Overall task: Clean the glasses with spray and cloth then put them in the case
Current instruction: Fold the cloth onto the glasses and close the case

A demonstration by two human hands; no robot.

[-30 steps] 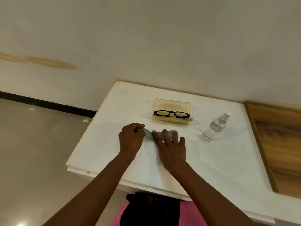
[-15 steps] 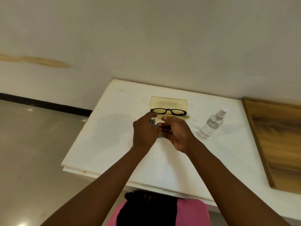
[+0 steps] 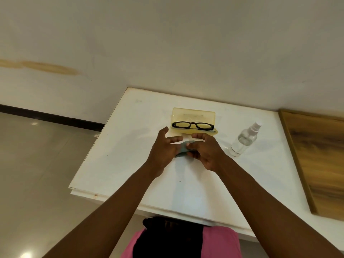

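Observation:
Black-framed glasses point(image 3: 192, 126) lie across the lower half of an open yellow case point(image 3: 193, 114) at the back of the white table point(image 3: 119, 146). A clear spray bottle point(image 3: 243, 140) with a white nozzle stands to the right of the case. Just in front of the case, a small grey-green cloth point(image 3: 183, 149) sits between my two hands above the table. My right hand point(image 3: 206, 150) pinches the cloth with curled fingers. My left hand point(image 3: 163, 148) has its thumb raised and its index finger straight, with the cloth against its lower fingers.
A wooden board point(image 3: 320, 161) lies along the table's right side. The white wall rises directly behind the table. The table's left edge drops to a tiled floor point(image 3: 37, 174). My lap is below the near edge.
The cloth was lifted off the table and bunched between both hands near the case. Since half a second ago, my left hand's thumb and index finger have spread open.

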